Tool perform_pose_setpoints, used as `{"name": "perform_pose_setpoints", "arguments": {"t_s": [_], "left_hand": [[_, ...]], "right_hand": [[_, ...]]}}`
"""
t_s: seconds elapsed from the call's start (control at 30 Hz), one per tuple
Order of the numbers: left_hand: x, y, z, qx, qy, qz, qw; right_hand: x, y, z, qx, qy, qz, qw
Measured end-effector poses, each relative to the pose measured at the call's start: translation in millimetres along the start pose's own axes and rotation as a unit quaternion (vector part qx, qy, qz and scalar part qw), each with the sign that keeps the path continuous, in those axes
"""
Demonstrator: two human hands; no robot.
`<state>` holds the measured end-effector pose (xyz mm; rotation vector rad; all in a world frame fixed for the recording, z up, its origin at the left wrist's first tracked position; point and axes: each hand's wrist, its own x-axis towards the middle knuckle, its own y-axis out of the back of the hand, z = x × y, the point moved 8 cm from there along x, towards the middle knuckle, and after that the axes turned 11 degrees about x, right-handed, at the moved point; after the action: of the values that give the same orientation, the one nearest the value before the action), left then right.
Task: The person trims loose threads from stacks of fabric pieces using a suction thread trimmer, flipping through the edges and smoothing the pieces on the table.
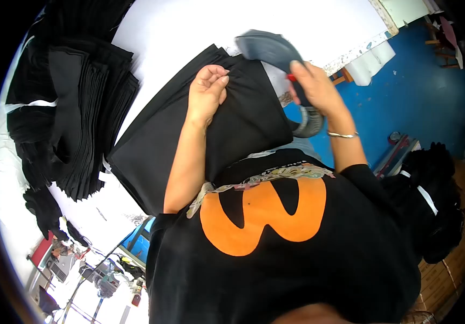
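Note:
In my right hand [318, 89] is a handheld tool [267, 47] with a broad, curved dark grey head, a red part on its handle and a ribbed hose [311, 123]. Its head is slightly blurred, over the far edge of the black cloth [243, 116]. My left hand [208, 93] is closed, thumb against curled fingers, pinching the cloth where small creases run out from the fingertips. Layered and folded, this cloth spreads over the white table toward my body.
Stacks of black cut fabric [78, 119] stand at the left of the white table [181, 24]. Blue floor [416, 102] shows on the right, with a black bundle [426, 200] tied in white strips. Cluttered equipment [94, 272] is at lower left.

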<state>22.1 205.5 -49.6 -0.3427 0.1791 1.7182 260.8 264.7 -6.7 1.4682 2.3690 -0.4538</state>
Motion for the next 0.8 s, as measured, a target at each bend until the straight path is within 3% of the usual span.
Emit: {"name": "perform_pose_setpoints", "arguments": {"t_s": [0.17, 0.23, 0.3, 0.37, 0.4, 0.43, 0.5, 0.53, 0.57, 0.63, 0.67, 0.7, 0.73, 0.8], "left_hand": [[1.5, -3.5, -0.6, 0.010, 0.006, -0.004, 1.000], [-1.4, -1.2, 8.2, -0.005, 0.041, -0.015, 0.999], [-26.3, -6.0, 44.6, 0.198, -0.025, -0.033, 0.979], [-55.2, -13.2, 53.0, 0.290, 0.090, -0.217, 0.928], [-63.8, -15.1, 65.4, 0.459, 0.168, -0.248, 0.837], [-61.1, -17.3, 59.2, 0.460, 0.169, -0.248, 0.836], [-36.7, -13.3, 72.3, 0.647, -0.023, -0.053, 0.760], [-30.1, -26.8, 91.5, 0.597, -0.158, 0.074, 0.783], [-19.5, -37.2, 91.2, 0.575, -0.205, 0.096, 0.786], [-5.3, -52.7, 82.2, 0.576, -0.296, 0.095, 0.756], [-4.6, -54.7, 77.6, 0.578, -0.295, 0.091, 0.755], [0.5, -49.3, 72.4, 0.554, -0.240, 0.101, 0.791], [5.5, -41.9, 66.0, 0.527, -0.184, 0.109, 0.823], [11.2, -34.5, 60.3, 0.511, -0.167, 0.089, 0.838]], "right_hand": [[-13.8, -8.3, 2.8, -0.064, -0.004, -0.137, 0.988], [-3.5, -14.0, 12.3, -0.107, -0.020, -0.119, 0.987], [4.5, 1.2, 4.9, -0.039, -0.005, -0.023, 0.999], [-5.1, 34.8, 1.0, -0.017, 0.003, 0.012, 1.000], [-9.2, 48.5, 9.3, 0.000, -0.022, -0.011, 1.000], [-11.4, 53.8, 14.7, 0.015, -0.048, -0.034, 0.998], [-8.4, 41.2, 23.1, -0.024, -0.048, -0.079, 0.995], [1.3, 32.4, 28.9, -0.029, -0.040, -0.101, 0.994], [9.9, 21.4, 32.1, -0.035, -0.030, -0.122, 0.991], [15.2, 19.0, 21.8, 0.082, -0.050, -0.071, 0.993], [14.1, 28.8, 21.6, 0.106, -0.042, -0.052, 0.992], [11.1, 44.1, 23.0, 0.129, -0.035, -0.034, 0.990], [4.9, 55.6, 23.1, 0.102, -0.031, -0.054, 0.993], [-0.9, 64.2, 40.7, 0.079, -0.075, -0.086, 0.990]]}}
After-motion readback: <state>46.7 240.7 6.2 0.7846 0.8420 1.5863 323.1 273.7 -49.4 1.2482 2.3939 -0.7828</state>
